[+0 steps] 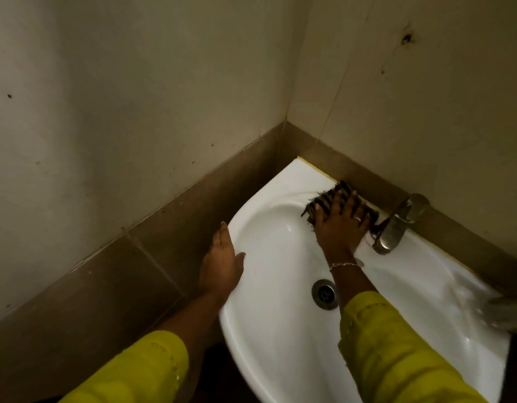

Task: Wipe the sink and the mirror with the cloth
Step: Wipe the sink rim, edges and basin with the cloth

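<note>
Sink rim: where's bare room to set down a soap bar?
Bare: the rim's back corner, between wall and cloth; also the rim right of the tap. Crowded: cloth, right hand and tap sit together; left hand rests on the left edge.

One sink [270, 333], one cloth [324, 202], one tap [392, 229]

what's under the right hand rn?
A dark striped cloth, pressed flat by the right hand on the sink back rim, beside the faucet. The cloth's middle and the rim beneath are covered by the hand.
</note>
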